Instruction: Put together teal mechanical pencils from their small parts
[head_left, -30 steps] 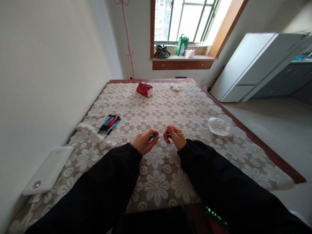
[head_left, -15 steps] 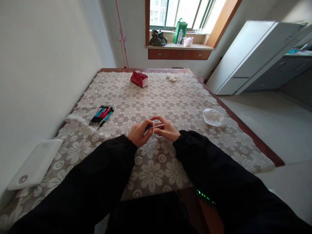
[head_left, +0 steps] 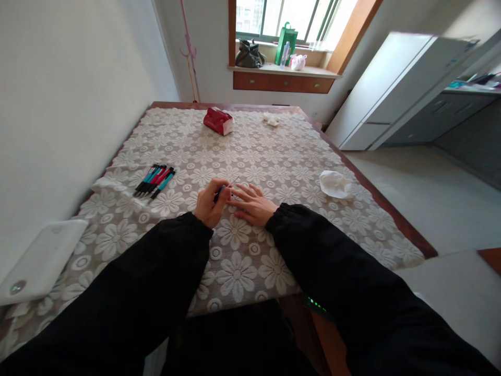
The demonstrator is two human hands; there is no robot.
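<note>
My left hand (head_left: 211,203) is closed on a pen part (head_left: 219,194) with a dark and teal surface, mostly hidden by the fingers. A thin, light rod (head_left: 235,181) like a pen refill sticks out past those fingertips; whether it sits in the pen part I cannot tell. My right hand (head_left: 253,204) lies low over the tablecloth, palm down with fingers spread, its fingertips close to the left thumb. Left of both hands, several pens (head_left: 155,181) with teal, red and black barrels lie side by side.
A lace tablecloth (head_left: 235,271) covers the table. Toward the far end are a red tissue pack (head_left: 218,121) and a small crumpled whitish item (head_left: 271,119). A white crumpled tissue or bag (head_left: 335,184) lies at right. A white flat device (head_left: 41,256) rests by the left wall.
My right hand has gone from pinched fingers to spread and flat. My left hand has shifted slightly left, still holding the pen part. The view has turned a little.
</note>
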